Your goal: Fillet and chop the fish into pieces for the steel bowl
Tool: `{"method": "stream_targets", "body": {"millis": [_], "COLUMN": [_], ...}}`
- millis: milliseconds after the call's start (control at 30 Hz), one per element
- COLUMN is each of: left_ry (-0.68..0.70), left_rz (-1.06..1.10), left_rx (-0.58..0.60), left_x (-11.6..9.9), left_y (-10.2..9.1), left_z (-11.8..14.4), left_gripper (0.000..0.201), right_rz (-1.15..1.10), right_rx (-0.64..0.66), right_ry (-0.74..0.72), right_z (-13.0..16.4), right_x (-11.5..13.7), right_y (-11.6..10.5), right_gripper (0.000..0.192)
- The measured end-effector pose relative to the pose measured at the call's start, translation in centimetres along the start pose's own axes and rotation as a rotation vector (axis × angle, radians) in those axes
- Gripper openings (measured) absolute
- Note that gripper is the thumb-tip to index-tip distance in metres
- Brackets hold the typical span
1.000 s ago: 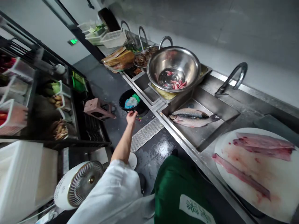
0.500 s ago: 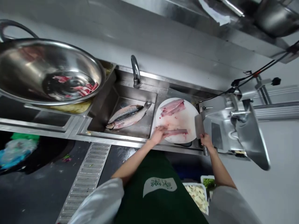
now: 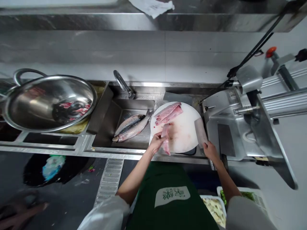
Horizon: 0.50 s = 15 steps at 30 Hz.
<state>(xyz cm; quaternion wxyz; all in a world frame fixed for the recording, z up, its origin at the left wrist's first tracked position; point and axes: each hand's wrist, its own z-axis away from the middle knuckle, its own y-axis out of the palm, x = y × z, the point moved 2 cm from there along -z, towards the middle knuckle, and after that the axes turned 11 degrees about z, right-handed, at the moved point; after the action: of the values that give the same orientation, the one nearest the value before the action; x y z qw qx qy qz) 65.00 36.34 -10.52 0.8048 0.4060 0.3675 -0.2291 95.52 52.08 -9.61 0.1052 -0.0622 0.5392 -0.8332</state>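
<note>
My left hand (image 3: 157, 142) grips a long pink fish strip (image 3: 165, 140) and lifts it at the near edge of the round white cutting board (image 3: 185, 135); the strip hangs down past the board's rim. My right hand (image 3: 210, 150) holds a cleaver (image 3: 200, 134) whose blade lies on the board's right side. Two pink fish fillets (image 3: 168, 113) lie at the board's far edge. Two whole grey fish (image 3: 131, 126) rest in the steel sink (image 3: 109, 111) just left of the board.
A large steel bowl (image 3: 28, 105) with meat scraps sits on trays to the left. A meat slicer (image 3: 242, 124) stands right of the board. A tap (image 3: 122, 83) rises behind the sink. A black bin (image 3: 48, 166) and a floor drain grate (image 3: 109, 179) are below.
My view swung from the floor bin to the counter. My left hand came back from the bin, took the fish strip on the board and lifted it; my right hand holds the cleaver.
</note>
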Motion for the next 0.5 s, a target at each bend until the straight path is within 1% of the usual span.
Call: {"method": "stream_targets", "body": {"millis": [67, 133, 167, 200, 233, 267, 300, 333, 367, 400, 433, 467, 500], "left_ry": [0.075, 0.122, 0.104, 0.049, -0.031, -0.112, -0.163, -0.158, -0.092, 0.019, 0.144, 0.226, 0.245], "left_rz": [0.227, 0.345, 0.351, 0.322, 0.264, 0.181, 0.079, -0.036, -0.155, -0.273, -0.38, -0.465, -0.523], "left_rx": [-0.159, -0.274, -0.31, -0.325, -0.319, -0.298, -0.275, -0.268, -0.293, -0.348, -0.432, -0.515, -0.575], "left_x": [0.1, 1.5, 2.6, 3.8, 4.9, 5.7, 6.1, 6.0, 5.3, 4.2, 3.0, 1.8, 0.9], "left_y": [1.2, 2.7, 3.5, 4.1, 4.4, 4.3, 3.8, 2.8, 1.3, -0.3, -2.1, -3.7, -5.1], "left_z": [-0.1, -0.3, -0.3, -0.3, -0.2, 0.0, 0.3, 0.5, 0.8, 1.0, 1.0, 1.0, 0.8], "left_gripper": [0.042, 0.042, 0.041, 0.039, 0.038, 0.037, 0.036, 0.035, 0.034, 0.032, 0.031, 0.031, 0.034], "right_rz": [-0.028, -0.057, -0.079, -0.114, -0.164, -0.224, -0.281, -0.318, -0.327, -0.303, -0.254, -0.196, -0.143], "right_rx": [-0.007, 0.006, 0.028, 0.06, 0.1, 0.145, 0.187, 0.213, 0.219, 0.203, 0.167, 0.124, 0.083], "right_ry": [-0.016, -0.022, -0.023, -0.027, -0.036, -0.056, -0.08, -0.099, -0.108, -0.1, -0.086, -0.072, -0.061], "right_z": [-0.3, -0.6, -0.6, -0.5, -0.2, 0.2, 0.7, 1.3, 1.9, 2.6, 3.2, 3.8, 4.3], "right_x": [0.0, -0.1, -0.2, -0.3, -0.4, -0.6, -0.8, -1.0, -1.1, -1.2, -1.2, -1.0, -0.6], "right_y": [-0.1, -0.4, -0.5, -0.7, -0.7, -0.8, -0.7, -0.7, -0.6, -0.5, -0.5, -0.5, -0.5], "right_gripper": [0.034, 0.03, 0.028, 0.026, 0.024, 0.022, 0.022, 0.022, 0.023, 0.024, 0.024, 0.025, 0.026]}}
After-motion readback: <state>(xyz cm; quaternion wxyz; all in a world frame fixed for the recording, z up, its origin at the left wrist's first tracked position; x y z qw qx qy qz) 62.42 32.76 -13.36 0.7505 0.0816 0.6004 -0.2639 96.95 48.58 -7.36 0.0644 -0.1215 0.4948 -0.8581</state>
